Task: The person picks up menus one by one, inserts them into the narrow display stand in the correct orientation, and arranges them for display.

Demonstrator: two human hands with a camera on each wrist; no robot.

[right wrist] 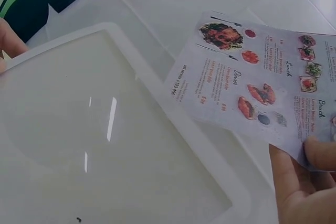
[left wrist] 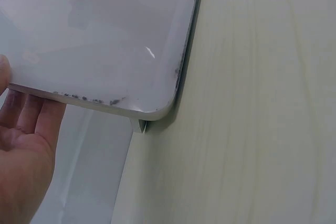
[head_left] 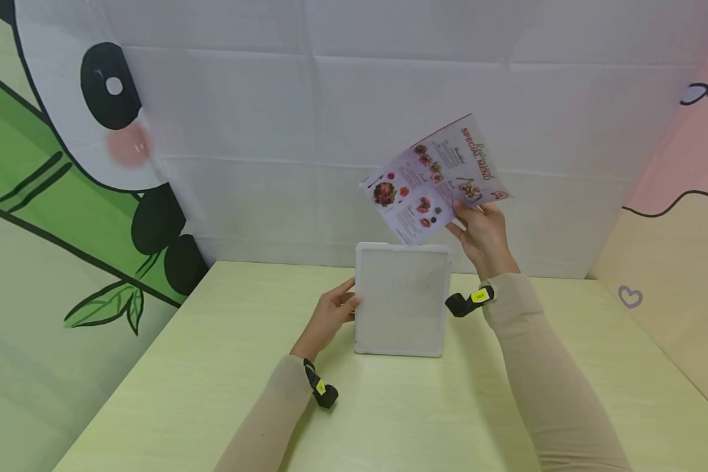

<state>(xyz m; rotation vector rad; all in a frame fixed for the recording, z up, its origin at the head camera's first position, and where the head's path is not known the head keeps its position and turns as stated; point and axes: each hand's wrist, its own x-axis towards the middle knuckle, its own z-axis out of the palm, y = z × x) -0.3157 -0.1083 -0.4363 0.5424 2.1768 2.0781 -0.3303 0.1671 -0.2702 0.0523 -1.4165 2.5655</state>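
A white-framed panel with a clear glossy front (head_left: 400, 301) stands upright on the table. My left hand (head_left: 332, 313) grips its left edge, thumb in front and fingers behind. In the left wrist view, dark scuffs mark the panel's edge (left wrist: 100, 100), and a small foot (left wrist: 138, 125) shows beneath it. Above the panel's top right, my right hand (head_left: 482, 233) pinches a printed menu sheet (head_left: 433, 177) by its lower edge, thumb on the printed side. The sheet is tilted, with food pictures and "Special Menu" lettering. Its lower corner comes close to the panel's top edge in the head view.
The pale wood-grain table (head_left: 224, 393) runs back to a white sheet-covered wall (head_left: 259, 131). A cartoon panel in green and black (head_left: 94, 196) is on the left, a pink and cream one (head_left: 678, 262) on the right. Each wrist wears a black camera strap (head_left: 472, 300).
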